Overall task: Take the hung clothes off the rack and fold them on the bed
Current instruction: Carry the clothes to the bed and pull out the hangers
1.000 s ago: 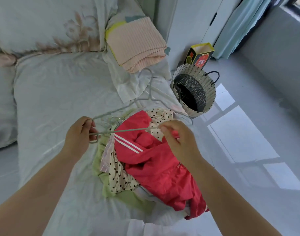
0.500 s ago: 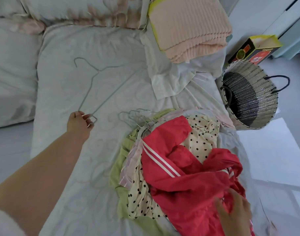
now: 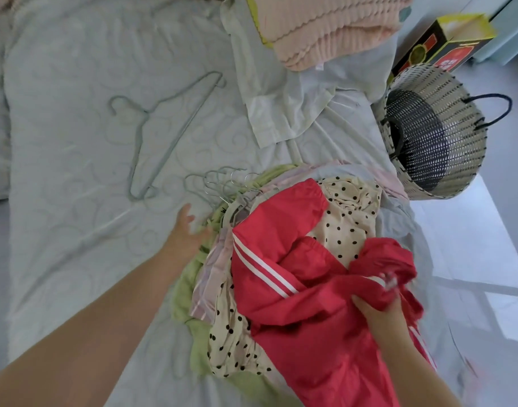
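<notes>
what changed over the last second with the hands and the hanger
The left hand let go of the wire hanger, now lying on the bed, and moved back toward the clothes pile. The right hand left the hanger and gripped the red garment. Pile and basket stayed put.

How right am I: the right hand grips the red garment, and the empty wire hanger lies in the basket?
Wrong place: the head view shows the wire hanger on the bed, outside the woven basket. The right hand does grip the red garment.
</notes>
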The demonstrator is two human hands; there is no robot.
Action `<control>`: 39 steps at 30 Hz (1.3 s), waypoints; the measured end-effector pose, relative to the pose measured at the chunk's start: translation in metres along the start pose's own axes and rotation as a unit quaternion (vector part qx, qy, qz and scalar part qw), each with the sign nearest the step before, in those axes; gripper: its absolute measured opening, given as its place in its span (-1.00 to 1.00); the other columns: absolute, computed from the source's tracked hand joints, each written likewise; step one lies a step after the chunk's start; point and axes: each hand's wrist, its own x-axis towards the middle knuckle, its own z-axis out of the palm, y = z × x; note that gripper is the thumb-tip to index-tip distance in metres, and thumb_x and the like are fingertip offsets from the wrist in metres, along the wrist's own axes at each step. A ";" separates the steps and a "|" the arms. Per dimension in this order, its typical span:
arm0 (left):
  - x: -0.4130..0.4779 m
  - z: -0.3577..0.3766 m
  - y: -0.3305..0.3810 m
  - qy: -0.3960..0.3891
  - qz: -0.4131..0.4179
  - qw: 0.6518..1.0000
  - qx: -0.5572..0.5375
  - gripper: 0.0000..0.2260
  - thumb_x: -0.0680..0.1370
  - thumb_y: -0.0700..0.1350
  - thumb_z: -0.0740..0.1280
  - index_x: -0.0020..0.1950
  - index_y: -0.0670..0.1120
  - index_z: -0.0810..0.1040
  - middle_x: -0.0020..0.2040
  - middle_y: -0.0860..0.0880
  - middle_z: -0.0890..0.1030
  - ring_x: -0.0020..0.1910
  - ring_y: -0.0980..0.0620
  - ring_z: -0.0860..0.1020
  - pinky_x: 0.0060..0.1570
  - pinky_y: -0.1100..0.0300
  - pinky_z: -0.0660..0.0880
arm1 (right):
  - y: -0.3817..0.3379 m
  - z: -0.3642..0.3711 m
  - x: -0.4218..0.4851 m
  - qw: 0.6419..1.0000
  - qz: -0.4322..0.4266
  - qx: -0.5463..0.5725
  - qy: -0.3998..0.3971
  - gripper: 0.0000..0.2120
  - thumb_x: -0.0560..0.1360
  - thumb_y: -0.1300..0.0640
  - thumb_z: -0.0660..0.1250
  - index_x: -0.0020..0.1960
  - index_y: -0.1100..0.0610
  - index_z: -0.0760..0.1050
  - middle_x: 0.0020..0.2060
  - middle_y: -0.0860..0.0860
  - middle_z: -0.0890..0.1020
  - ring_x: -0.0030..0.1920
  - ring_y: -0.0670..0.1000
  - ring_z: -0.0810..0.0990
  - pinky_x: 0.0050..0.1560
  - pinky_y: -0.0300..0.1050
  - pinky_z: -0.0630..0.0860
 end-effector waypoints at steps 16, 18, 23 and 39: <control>-0.203 0.064 0.066 -0.204 0.052 0.968 -0.135 -0.55 0.22 0.09 0.53 0.07 0.07 0.54 -0.05 0.05 0.63 -0.14 0.19 0.61 0.11 0.09 0.51 | -0.136 -0.061 -0.162 0.837 -0.483 -0.040 -0.255 -0.11 0.28 -0.09 0.51 0.46 -0.25 0.07 0.33 -0.19 0.38 0.35 -0.24 0.32 0.30 -0.36 0.30; -0.233 0.049 0.083 -0.175 0.030 0.977 -0.121 -0.42 0.05 0.31 0.53 -0.04 0.10 0.56 -0.22 0.21 0.66 -0.12 0.12 0.59 0.09 0.05 0.51 | -0.116 -0.082 -0.143 0.885 -0.397 0.004 -0.244 0.06 0.15 -0.23 0.53 0.48 -0.13 0.01 0.44 -0.19 0.19 0.43 -0.29 0.15 0.33 -0.49 0.14; -0.296 0.011 0.090 -0.274 -0.038 0.946 -0.167 -0.45 -0.18 0.20 0.60 -0.22 0.16 0.69 -0.14 0.12 0.69 -0.11 0.07 0.66 -0.13 0.17 0.60 | -0.056 -0.090 -0.138 0.861 -0.148 -0.234 -0.427 0.38 -0.16 -0.56 0.39 0.50 0.05 0.09 0.35 -0.14 0.32 0.40 -0.06 0.29 0.38 -0.20 0.28; -0.219 -0.140 -0.012 0.102 -0.164 0.958 -0.210 -0.74 0.60 -0.09 0.18 -0.22 -0.20 0.46 -0.39 -0.17 0.60 -0.31 0.00 0.62 -0.25 0.27 0.51 | -0.082 0.076 -0.245 0.871 -0.148 -0.021 -0.468 -0.35 0.42 0.09 0.36 0.45 -0.12 0.22 0.26 -0.13 0.51 0.24 -0.09 0.50 0.31 -0.05 0.42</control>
